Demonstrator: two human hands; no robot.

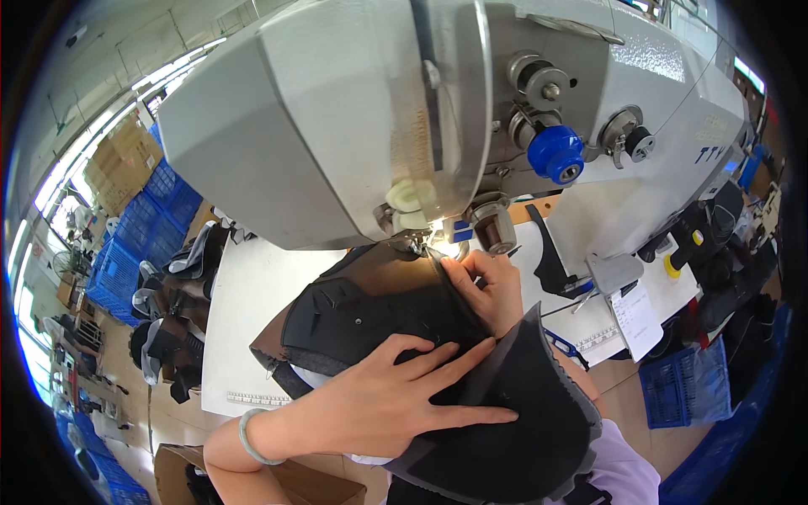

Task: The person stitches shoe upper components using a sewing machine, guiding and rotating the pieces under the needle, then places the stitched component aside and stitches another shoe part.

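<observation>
In the head view, a grey sewing machine [320, 126] fills the span from 10 to 2 o'clock, with a blue knob [551, 154] at 2 o'clock and a lit needle area close to the centre. A black workpiece [362, 311] with brown inner faces lies under the needle area; its body spreads toward 8 o'clock, while a black panel [539, 421] flares at 5 o'clock. I cannot tell whether the two are one piece.

The right hand [492, 290], just off centre toward 4 o'clock, is nearly closed, thumb and curled fingers pinching the workpiece's edge just beside the needle area. The left hand [387, 404], at 6 o'clock, is spread wide, palm down, laid over the workpiece and the panel without gripping. A pale bracelet [246, 438] circles its wrist at 7 o'clock.

A white table [244, 278] stretches beneath. Blue crates [139, 244] stand at 9 o'clock, a blue basket [669, 391] at 4.
</observation>
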